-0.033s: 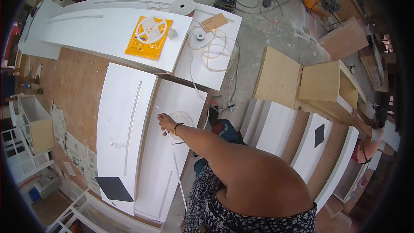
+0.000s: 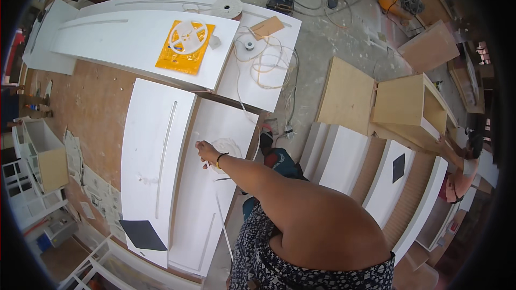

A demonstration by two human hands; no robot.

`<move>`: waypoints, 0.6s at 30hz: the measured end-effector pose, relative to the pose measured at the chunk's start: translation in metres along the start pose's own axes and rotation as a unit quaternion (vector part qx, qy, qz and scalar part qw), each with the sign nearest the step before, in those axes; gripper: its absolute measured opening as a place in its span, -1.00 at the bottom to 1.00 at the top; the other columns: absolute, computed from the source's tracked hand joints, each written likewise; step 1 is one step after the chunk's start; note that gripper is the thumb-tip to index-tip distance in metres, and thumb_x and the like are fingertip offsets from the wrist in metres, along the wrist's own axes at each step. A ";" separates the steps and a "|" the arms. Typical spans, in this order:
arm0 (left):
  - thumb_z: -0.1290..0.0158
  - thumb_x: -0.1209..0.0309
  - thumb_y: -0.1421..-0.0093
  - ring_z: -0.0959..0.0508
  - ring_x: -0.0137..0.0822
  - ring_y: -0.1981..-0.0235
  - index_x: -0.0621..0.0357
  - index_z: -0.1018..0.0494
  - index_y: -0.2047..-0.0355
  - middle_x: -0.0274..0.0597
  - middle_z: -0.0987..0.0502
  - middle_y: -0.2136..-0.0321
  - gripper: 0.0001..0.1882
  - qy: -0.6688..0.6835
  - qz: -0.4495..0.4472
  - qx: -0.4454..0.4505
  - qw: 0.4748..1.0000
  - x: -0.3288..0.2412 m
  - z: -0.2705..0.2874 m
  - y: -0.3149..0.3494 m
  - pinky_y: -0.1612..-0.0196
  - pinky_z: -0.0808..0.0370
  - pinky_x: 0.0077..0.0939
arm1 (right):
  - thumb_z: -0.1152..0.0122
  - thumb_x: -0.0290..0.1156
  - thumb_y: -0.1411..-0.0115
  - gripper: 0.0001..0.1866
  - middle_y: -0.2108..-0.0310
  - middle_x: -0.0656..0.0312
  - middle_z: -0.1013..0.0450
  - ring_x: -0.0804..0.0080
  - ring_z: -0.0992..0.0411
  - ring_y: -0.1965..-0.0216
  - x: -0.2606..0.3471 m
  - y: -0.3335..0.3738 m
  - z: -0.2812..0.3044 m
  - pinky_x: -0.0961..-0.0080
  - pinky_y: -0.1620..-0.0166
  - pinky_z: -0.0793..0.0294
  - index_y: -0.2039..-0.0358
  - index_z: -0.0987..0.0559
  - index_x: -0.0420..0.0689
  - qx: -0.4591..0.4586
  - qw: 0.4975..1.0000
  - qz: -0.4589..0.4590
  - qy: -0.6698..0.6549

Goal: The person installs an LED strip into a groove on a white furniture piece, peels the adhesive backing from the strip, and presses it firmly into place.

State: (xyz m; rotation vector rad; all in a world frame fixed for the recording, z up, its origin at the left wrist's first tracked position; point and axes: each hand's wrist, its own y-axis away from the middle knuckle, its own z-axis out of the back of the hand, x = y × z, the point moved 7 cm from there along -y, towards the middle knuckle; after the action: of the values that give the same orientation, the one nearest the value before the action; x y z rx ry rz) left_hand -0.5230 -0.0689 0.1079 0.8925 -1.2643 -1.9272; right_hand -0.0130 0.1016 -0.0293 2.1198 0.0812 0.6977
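Note:
My right hand [image 2: 207, 153] reaches in from the lower right, a dark band and a yellow band at its wrist. Its fingers are bent together above a long white panel [image 2: 199, 204]; whatever they hold, if anything, is too small to make out. Just behind the hand, a pale round coil or disc [image 2: 228, 146] lies on the panel, partly covered by my wrist. A thin white strip [image 2: 224, 225] runs down from near there past the panel's edge. My left hand is out of the picture.
A raised white panel [image 2: 148, 145] with a groove stands left, bearing a black sheet [image 2: 141, 235]. Farther off are a yellow packet [image 2: 174, 64], a white reel [image 2: 189, 36], a spool [image 2: 227, 6] and loose wire [image 2: 263, 70]. At right, a person [image 2: 458, 174] touches a wooden box [image 2: 400, 99].

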 end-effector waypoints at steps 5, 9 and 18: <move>0.01 0.45 -0.10 -0.50 -0.16 0.35 0.30 -0.36 0.30 -0.03 -0.47 0.45 -0.81 -0.017 -0.001 -0.014 1.000 -0.003 -0.008 0.000 0.25 -0.45 -0.34 | 0.04 0.00 -0.26 -0.68 0.48 0.37 -0.13 0.50 -0.10 0.61 0.003 0.001 -0.013 0.37 0.60 -0.22 0.15 -0.29 0.07 -0.002 0.997 -0.059 -0.042; 0.00 0.44 -0.09 -0.49 -0.12 0.31 0.29 -0.36 0.26 0.00 -0.46 0.42 -0.77 -0.035 -0.001 -0.014 0.999 -0.001 -0.011 -0.003 0.22 -0.44 -0.31 | 0.06 0.04 -0.26 -0.66 0.52 0.33 -0.14 0.47 -0.15 0.63 0.001 0.001 -0.015 0.37 0.64 -0.21 0.16 -0.30 0.07 -0.017 0.997 -0.063 -0.034; -0.03 0.42 -0.05 -0.48 -0.02 0.24 0.28 -0.34 0.17 0.07 -0.45 0.34 -0.67 -0.034 0.010 -0.021 0.999 0.029 -0.003 -0.009 0.15 -0.43 -0.24 | 0.00 0.03 -0.23 -0.71 0.53 0.41 -0.11 0.55 -0.09 0.64 0.001 -0.006 -0.025 0.46 0.57 -0.10 0.27 -0.29 0.11 -0.008 0.997 -0.069 -0.038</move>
State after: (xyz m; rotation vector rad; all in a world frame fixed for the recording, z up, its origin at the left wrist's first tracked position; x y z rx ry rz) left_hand -0.5378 -0.0911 0.0929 0.7963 -1.2633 -1.9757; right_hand -0.0237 0.1241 -0.0218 2.1007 0.1777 0.5347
